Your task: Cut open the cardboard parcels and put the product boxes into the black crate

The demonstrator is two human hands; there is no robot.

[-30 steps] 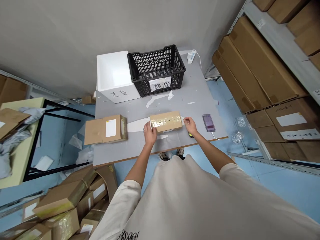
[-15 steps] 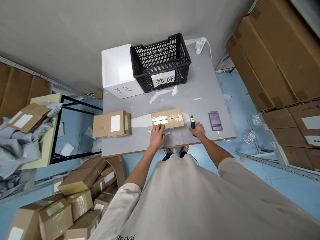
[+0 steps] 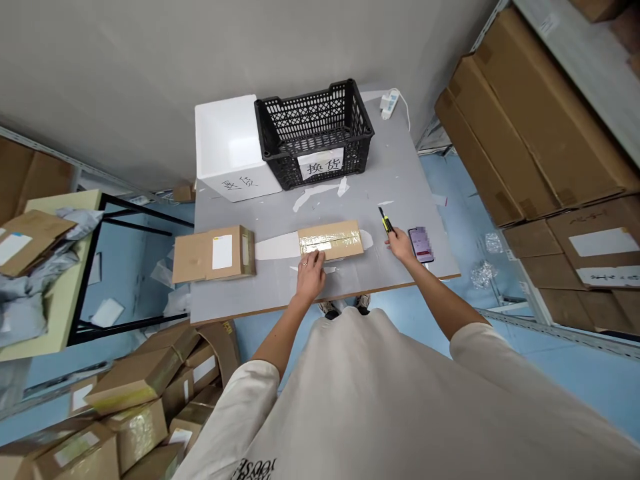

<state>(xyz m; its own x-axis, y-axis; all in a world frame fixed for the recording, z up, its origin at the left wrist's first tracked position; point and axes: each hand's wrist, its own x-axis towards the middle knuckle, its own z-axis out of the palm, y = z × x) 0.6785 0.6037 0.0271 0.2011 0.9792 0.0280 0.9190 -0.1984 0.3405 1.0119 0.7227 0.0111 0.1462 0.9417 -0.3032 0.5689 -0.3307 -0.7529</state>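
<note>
A small cardboard box (image 3: pixel 333 235), sealed with shiny clear tape, lies on the grey table. The fingers of my left hand (image 3: pixel 311 273) are stretched out and rest on its near edge, not wrapped around it. To the right of the box, my right hand (image 3: pixel 400 244) is closed around a yellow and black utility knife (image 3: pixel 385 221), its blade end pointing up and away to the left. A phone (image 3: pixel 421 245) lies just right of that hand. On the left of the table is a larger cardboard box (image 3: pixel 214 256) with a white label.
At the back stand a white bin (image 3: pixel 240 181) and a black plastic crate (image 3: pixel 320 143) with a paper sign. A power strip (image 3: pixel 389 104) lies at the back right. Taped cartons (image 3: pixel 145 373) are piled on the floor at left; large cartons (image 3: pixel 530 127) rise at right.
My right hand has lifted the utility knife from near the table's edge, moving it away from me and turning its blade further left. My left hand stays on the box. The view has shifted slightly.
</note>
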